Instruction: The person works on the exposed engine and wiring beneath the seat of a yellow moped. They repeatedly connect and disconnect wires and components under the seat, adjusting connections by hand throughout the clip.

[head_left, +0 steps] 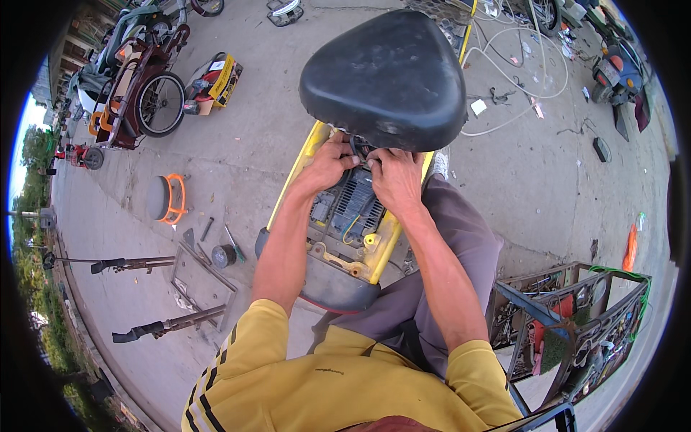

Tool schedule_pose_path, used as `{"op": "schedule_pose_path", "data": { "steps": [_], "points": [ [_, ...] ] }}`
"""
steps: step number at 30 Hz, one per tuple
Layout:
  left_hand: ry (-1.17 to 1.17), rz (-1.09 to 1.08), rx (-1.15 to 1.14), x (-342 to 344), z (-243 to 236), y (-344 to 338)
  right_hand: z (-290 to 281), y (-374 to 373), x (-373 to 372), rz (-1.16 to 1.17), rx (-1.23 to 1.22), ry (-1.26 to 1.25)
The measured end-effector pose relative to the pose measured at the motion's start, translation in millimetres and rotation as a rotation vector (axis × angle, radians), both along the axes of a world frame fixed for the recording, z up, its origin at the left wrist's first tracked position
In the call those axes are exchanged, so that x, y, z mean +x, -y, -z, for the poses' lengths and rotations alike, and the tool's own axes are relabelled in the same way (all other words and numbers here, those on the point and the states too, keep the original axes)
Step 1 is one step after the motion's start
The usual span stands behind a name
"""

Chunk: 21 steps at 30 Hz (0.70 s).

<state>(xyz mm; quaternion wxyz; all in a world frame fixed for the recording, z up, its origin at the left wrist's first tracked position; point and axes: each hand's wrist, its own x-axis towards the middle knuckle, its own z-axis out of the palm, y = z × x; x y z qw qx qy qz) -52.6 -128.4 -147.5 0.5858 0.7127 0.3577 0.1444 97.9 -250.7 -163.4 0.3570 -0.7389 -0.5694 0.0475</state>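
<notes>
A yellow scooter frame (386, 248) holds a finned metal controller (355, 207) with wiring, below a large black seat (381, 72). My left hand (331, 162) has its fingers closed on dark wires (358, 150) just under the seat's front edge. Beside it, my right hand (396, 173) is curled over the same wiring, with fingertips pressed together near the controller's top; the exact part it pinches is partly hidden.
Left on the concrete lie an orange-framed stool (169, 198), hand tools (234, 241) and a metal stand (205, 288). A cart (140, 101) stands upper left, loose hose (547, 93) lies upper right, and a tool rack (568, 324) is lower right.
</notes>
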Motion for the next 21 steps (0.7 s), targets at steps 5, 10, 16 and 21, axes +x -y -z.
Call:
{"op": "schedule_pose_path", "data": {
  "steps": [5, 10, 16, 21],
  "points": [
    [0.014, 0.005, -0.019, -1, 11, -6, 1, 0, 2, 0.002, -0.021, 0.017],
    [-0.009, 0.019, 0.044, -4, 9, -7, -2, 1, 2, -0.023, -0.034, 0.033],
    [0.058, 0.046, 0.052, -7, 21, -9, 1, -1, -1, -0.022, -0.065, 0.043],
    [0.055, 0.053, 0.086, -7, 24, -9, 4, -1, 0, -0.014, -0.009, 0.086]
  ]
}}
